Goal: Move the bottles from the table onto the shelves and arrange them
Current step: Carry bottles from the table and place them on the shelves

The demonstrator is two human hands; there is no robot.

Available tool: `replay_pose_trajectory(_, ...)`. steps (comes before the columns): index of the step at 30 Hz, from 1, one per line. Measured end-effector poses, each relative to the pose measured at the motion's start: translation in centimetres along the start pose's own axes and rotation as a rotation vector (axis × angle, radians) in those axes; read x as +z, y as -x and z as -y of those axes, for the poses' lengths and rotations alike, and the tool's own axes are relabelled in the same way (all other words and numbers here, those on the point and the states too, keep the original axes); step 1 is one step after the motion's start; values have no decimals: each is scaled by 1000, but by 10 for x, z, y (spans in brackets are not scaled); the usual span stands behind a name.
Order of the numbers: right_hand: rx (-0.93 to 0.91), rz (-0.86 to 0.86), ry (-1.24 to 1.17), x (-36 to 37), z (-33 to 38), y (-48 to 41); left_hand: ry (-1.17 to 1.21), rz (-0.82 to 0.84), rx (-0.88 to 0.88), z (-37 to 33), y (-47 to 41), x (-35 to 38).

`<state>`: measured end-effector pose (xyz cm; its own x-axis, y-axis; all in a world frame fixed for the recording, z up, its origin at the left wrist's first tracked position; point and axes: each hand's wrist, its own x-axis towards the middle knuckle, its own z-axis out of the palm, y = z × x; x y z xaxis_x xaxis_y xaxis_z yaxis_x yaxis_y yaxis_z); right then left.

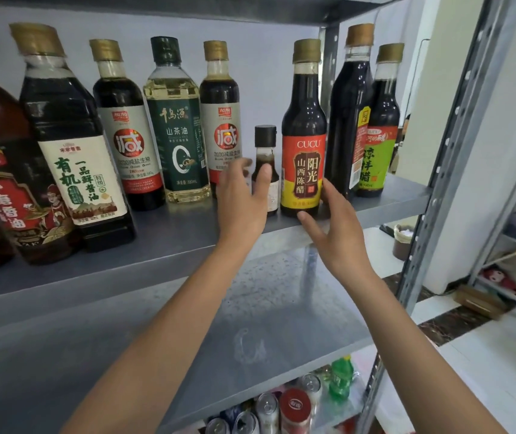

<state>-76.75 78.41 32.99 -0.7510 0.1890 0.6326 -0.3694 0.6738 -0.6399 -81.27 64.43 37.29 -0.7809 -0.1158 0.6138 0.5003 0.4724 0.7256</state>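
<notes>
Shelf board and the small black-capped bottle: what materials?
Shelf board: likely painted or coated sheet metal, matte grey with a folded front edge. Small black-capped bottle: clear glass or hard plastic, can't tell which; dark liquid shows through; cap looks like matte plastic.

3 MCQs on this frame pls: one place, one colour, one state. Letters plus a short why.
1. Where does the small bottle stand?
A. Just left of the CUCU bottle
B. On the empty lower shelf
C. Right of the green-label bottle

2. What colour is the small bottle's cap?
A. Gold
B. Black
C. Red

3. What is the left hand doing?
A. Gripping a can
B. Resting on the lower shelf
C. Open, fingers against the small bottle

Key: 1 A, it sits on the upper shelf right beside the red and yellow CUCU label. 2 B, its cap is black, while the tall bottles next to it have gold caps. 3 C, the fingers are spread with one lying on the bottle's front, not closed round it; the right hand is likewise open by the CUCU bottle's base.
</notes>
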Motion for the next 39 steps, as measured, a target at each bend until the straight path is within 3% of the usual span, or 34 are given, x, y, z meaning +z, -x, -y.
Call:
replay_pose_trajectory(2, -42, -54, 134, -1, -5, 23, -80, -116, 169, 2, 19, -11)
replay_pose_trajectory(4, -71, -40, 277, 1, -12, 56, -136, -215, 452, 11, 49, -20)
replay_pose_trajectory(6, -6, 33, 379, 8, -23, 99, -153, -170, 719, 31, 86, -23)
replay_pose_trajectory(9, 257, 180, 501, 16, -41, 185, -196, 126, 856, 73, 140, -17)
replay_pose_trajectory(15, 910, 404, 729, 0, -35, 360, -545, 963, 646, 117, 239, 4)
replay_pose_trajectory(18, 1185, 396, 776, -15, -9, 425, -546, 1220, 748, 112, 297, 12)
replay_pose_trajectory(22, 1443, 268, 809, -39, 30, 487, -436, 1452, 954, 92, 378, 17)
replay_pose_trajectory(27, 1654, -52, 778, -62, 83, 552, -257, 1586, 1250, 43, 456, 7)
replay_pose_trajectory(32, 1797, -370, 735, -80, 137, 614, -90, 1653, 1502, -9, 524, -18)
replay_pose_trajectory(39, 1912, -720, 708, -114, 218, 703, 92, 1696, 1651, -72, 618, -68)
